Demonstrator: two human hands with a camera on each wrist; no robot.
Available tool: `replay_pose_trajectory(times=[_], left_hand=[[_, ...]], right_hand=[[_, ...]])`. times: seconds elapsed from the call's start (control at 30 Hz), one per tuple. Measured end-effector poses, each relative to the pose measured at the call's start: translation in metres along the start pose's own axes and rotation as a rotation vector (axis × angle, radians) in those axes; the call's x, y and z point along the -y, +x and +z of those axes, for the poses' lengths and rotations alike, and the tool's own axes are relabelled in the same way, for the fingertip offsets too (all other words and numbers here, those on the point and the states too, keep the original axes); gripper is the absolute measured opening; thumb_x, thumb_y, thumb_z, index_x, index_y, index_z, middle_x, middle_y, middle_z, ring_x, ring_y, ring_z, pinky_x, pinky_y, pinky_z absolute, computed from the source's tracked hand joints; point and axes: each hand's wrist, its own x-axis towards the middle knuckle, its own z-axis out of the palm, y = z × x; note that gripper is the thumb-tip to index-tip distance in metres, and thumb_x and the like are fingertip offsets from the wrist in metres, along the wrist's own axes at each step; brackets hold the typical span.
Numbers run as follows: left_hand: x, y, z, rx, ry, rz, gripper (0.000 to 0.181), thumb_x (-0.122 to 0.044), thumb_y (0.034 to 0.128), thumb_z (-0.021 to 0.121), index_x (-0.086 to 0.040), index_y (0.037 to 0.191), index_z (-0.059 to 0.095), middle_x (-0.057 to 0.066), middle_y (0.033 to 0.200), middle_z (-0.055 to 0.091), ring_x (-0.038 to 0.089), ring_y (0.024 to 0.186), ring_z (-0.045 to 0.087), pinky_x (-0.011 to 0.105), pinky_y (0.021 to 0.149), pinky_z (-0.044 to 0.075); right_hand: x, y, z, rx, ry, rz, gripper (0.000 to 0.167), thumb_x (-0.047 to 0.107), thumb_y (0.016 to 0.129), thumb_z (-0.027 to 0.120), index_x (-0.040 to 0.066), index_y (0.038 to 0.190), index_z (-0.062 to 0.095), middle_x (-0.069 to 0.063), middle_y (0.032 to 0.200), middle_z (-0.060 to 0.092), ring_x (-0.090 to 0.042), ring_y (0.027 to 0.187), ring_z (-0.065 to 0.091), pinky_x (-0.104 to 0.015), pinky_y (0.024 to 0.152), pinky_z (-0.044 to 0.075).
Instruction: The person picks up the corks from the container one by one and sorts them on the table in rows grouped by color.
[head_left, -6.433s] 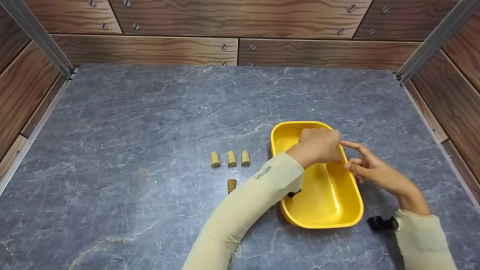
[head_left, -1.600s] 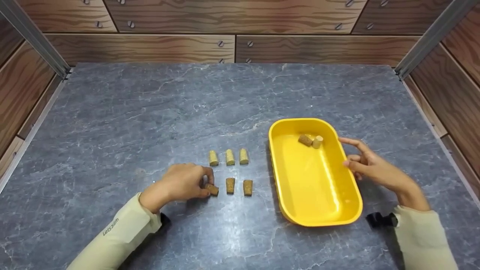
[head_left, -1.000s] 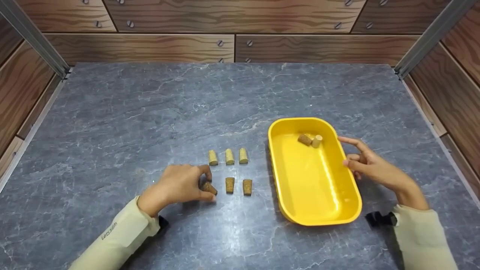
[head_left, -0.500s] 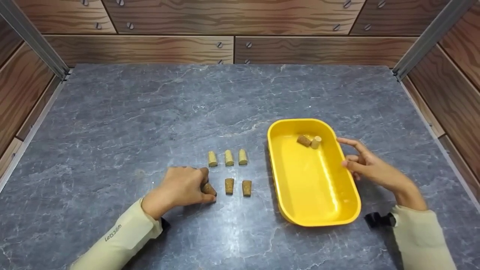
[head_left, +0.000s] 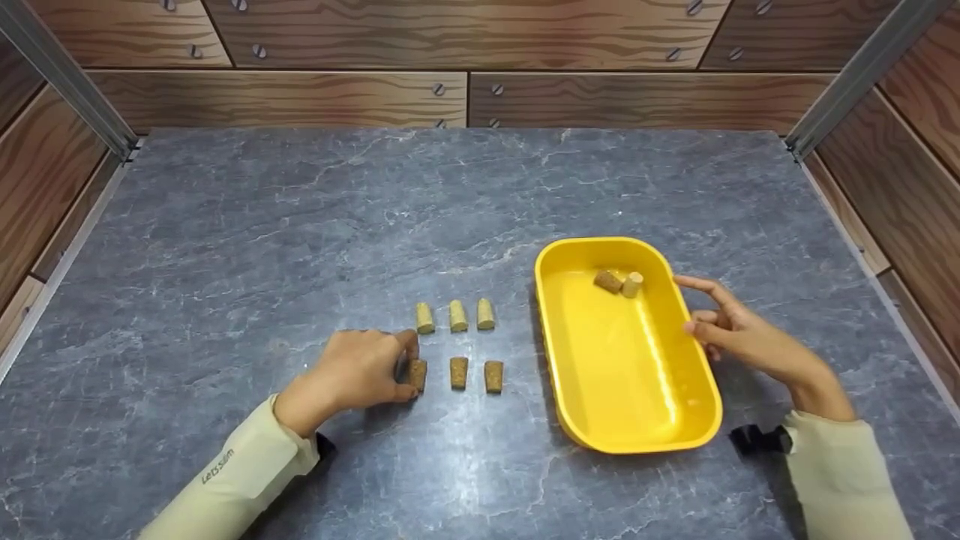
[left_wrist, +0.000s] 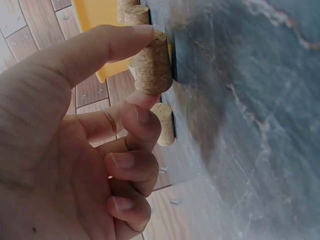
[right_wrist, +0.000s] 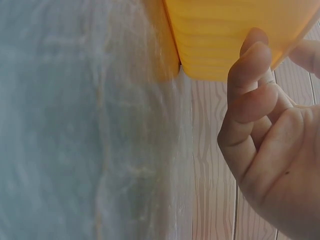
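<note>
My left hand [head_left: 360, 371] pinches a brown cork [left_wrist: 154, 65] between thumb and index finger at the left end of the near row; its other fingers are curled loosely. To its right lie two more brown corks, one in the middle [head_left: 459, 373] and one at the end [head_left: 493, 376]. Behind this row are three paler corks, left [head_left: 425, 318], middle [head_left: 458, 316] and right [head_left: 486, 314]. My right hand [head_left: 757, 337] holds the right side of a yellow tray [head_left: 551, 352], thumb at the rim and index finger stretched along the outer wall.
Inside the tray, near its far end, a brown cork [head_left: 607, 282] lies beside a paler cork [head_left: 632, 284]. The grey marbled table [head_left: 300, 210] is bounded by wood-patterned panels [head_left: 337, 97] at the back and sides.
My left hand has come out of the tray to the near row's left end. There the pinched cork has turned from slanted to roughly in line with its neighbours. The right hand stays put.
</note>
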Motion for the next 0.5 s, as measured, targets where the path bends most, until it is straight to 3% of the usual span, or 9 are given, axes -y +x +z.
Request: replay_pose_trajectory(times=[0.27,0.37,0.5], left_hand=[[-0.003,0.000,-0.007,0.012,-0.003,-0.017,0.042,-0.044,0.0720,0.081,-0.020,0.103,0.063,-0.006,0.065,0.053,0.016,0.061,0.049,0.034,0.053,0.039],[-0.009,0.001,-0.020,-0.013,-0.004,-0.011,0.048,-0.048,0.0755,0.076,-0.021,0.113,0.063,-0.006,0.064,0.054,0.015,0.059,0.050,0.033,0.051,0.039],[-0.019,0.004,-0.040,-0.088,0.006,0.040,0.052,-0.051,0.0791,0.073,-0.020,0.120,0.061,-0.005,0.068,0.061,0.011,0.058,0.052,0.030,0.047,0.038]], right_hand=[[0.001,0.000,0.001,-0.008,0.001,-0.019,0.058,0.007,0.101,0.046,0.018,0.150,0.017,0.006,0.081,0.064,-0.014,0.057,0.044,-0.032,0.054,0.041],[0.001,-0.001,0.001,-0.010,0.003,-0.018,0.057,0.007,0.101,0.046,0.018,0.149,0.018,0.006,0.080,0.064,-0.011,0.057,0.045,-0.031,0.054,0.041],[0.002,0.000,0.002,-0.005,0.003,-0.022,0.057,0.007,0.101,0.046,0.017,0.150,0.017,0.006,0.080,0.064,-0.012,0.057,0.044,-0.031,0.054,0.041]])
